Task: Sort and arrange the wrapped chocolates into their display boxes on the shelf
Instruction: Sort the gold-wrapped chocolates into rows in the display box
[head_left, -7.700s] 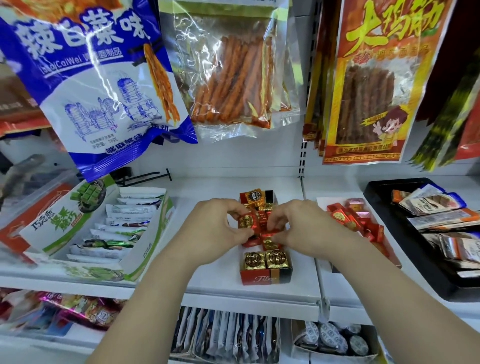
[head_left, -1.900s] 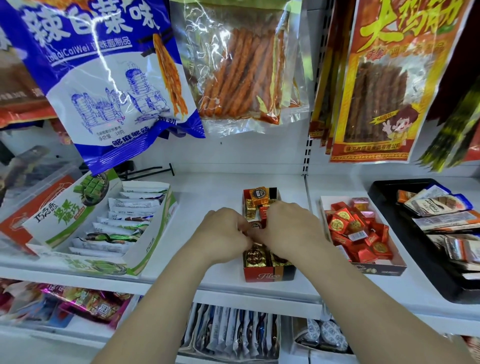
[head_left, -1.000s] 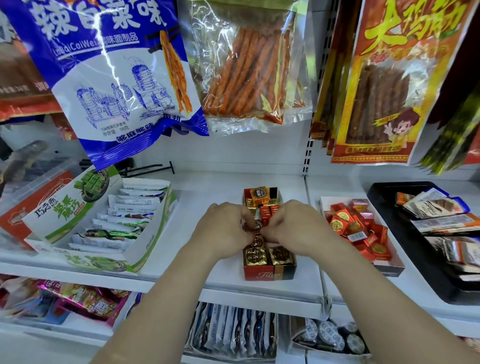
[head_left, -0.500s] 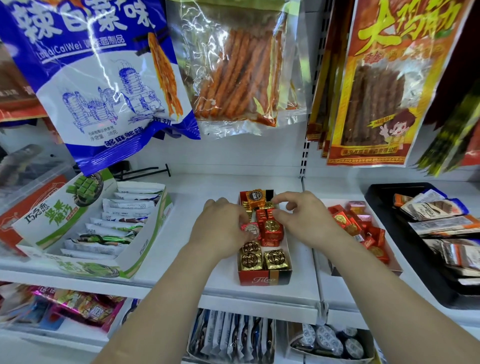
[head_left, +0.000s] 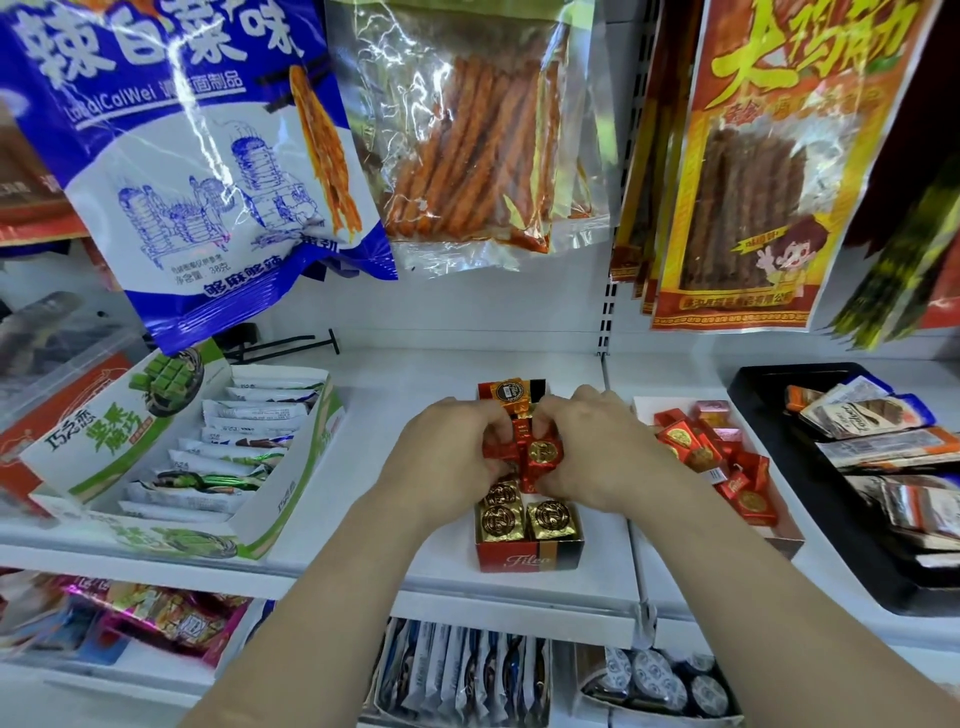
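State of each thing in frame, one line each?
left hand: grips red chocolates.
right hand: pinches the same red chocolates.
red display box: open, gold chocolates seated at front.
white box: open, red pieces jumbled inside.
green box: open, packets in a row.

Red-and-black display box (head_left: 530, 555); gold chocolates (head_left: 551, 519), round embossed pattern; red chocolates (head_left: 540, 453), gold seal; black tray (head_left: 831, 519)

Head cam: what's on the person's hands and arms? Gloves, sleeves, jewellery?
Nothing worn: the left hand and right hand are ungloved, with no rings, watch or bands visible. Both forearms are uncovered to the frame's bottom edge; no sleeve shows.
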